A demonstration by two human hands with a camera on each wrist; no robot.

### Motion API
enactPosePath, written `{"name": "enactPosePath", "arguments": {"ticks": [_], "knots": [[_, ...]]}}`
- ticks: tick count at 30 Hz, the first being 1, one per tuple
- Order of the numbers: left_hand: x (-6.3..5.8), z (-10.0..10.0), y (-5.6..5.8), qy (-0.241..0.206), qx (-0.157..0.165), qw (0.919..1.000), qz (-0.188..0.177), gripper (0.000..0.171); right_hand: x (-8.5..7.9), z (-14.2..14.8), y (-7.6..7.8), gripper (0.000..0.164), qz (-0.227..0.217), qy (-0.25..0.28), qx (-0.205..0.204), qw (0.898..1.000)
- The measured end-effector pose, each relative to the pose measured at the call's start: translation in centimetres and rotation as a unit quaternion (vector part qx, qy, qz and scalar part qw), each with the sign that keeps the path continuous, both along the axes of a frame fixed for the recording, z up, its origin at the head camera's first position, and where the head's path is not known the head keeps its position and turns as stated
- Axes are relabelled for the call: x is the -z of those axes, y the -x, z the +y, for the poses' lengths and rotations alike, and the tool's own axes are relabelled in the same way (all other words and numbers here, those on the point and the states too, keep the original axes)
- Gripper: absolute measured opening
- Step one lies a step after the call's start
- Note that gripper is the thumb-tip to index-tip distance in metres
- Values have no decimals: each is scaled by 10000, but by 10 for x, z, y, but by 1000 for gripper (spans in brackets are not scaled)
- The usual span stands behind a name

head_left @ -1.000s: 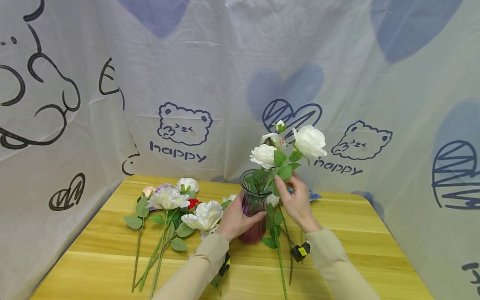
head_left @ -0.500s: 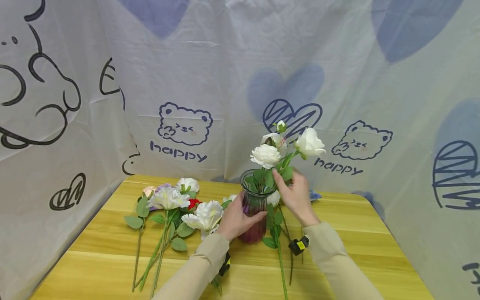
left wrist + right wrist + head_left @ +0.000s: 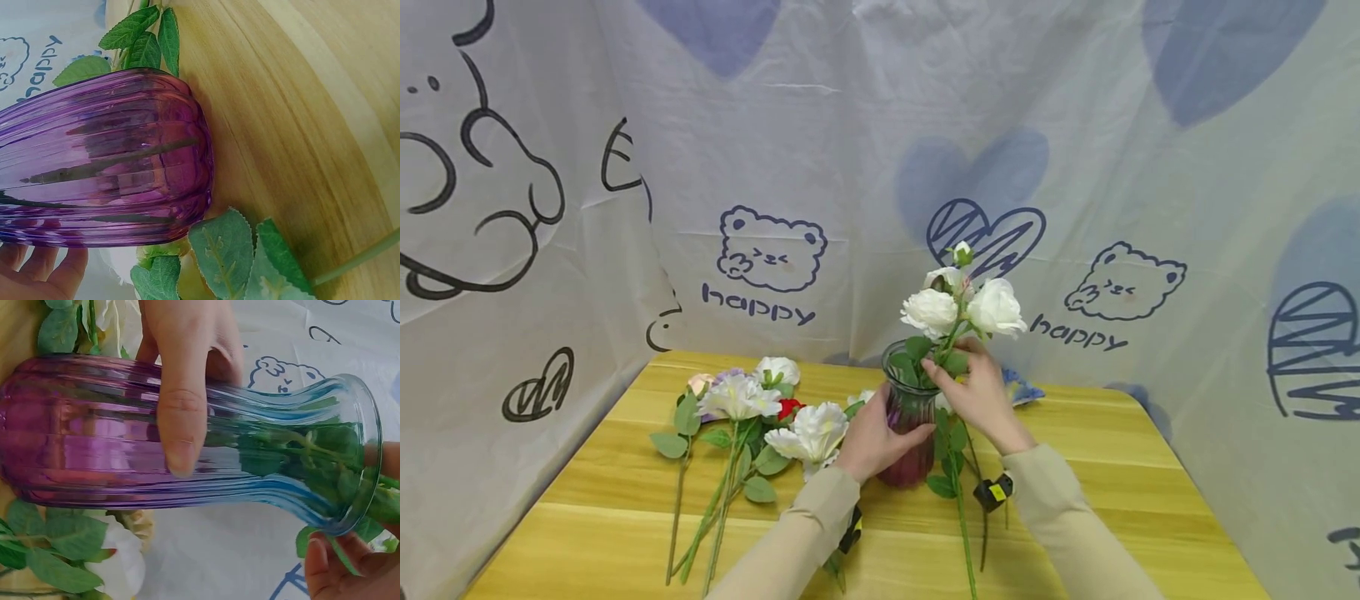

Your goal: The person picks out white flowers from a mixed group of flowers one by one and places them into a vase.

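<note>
A ribbed glass vase, purple below and clear bluish at its flared neck, stands upright on the table. My left hand grips its body, thumb across the near side in the right wrist view. At the rim my right hand pinches the leafy stem of a white rose. Other white blooms and a small bud rise from the vase beside it. Dark stems show through the purple glass in the left wrist view. Leaves hide part of the right fingertips' hold.
Several artificial flowers lie left of the vase, among them a white ruffled bloom and a red one. To the right lie a long green stem and a blue flower. A printed cloth hangs behind the wooden table.
My right hand has moved left and down towards the vase mouth, bringing the white rose lower and closer to the other blooms. The left hand keeps its grip on the vase.
</note>
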State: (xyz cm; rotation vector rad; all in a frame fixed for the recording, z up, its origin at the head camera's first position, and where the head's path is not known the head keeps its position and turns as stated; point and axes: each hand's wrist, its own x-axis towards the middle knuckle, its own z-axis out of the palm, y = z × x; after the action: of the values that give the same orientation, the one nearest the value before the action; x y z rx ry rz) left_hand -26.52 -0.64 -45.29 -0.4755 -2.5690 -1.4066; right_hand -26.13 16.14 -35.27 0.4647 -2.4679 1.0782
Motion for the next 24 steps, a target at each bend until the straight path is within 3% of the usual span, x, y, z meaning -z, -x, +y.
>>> {"name": "enactPosePath", "arguments": {"ticks": [4, 8, 15, 24], "knots": [[0, 0, 0, 0, 0, 10000, -24, 85, 4, 4, -1, 28, -214, 498, 98, 9985], [1, 0, 1, 2, 2, 10000, 9, 86, 9, 8, -3, 26, -104, 1075, 56, 9941], [1, 1, 2, 9, -9, 10000, -9, 86, 6, 9, -4, 22, 133, 2103, -169, 9774], [0, 1, 1, 5, -25, 10000, 8, 86, -4, 2, 0, 25, -7, 2237, 276, 9743]]}}
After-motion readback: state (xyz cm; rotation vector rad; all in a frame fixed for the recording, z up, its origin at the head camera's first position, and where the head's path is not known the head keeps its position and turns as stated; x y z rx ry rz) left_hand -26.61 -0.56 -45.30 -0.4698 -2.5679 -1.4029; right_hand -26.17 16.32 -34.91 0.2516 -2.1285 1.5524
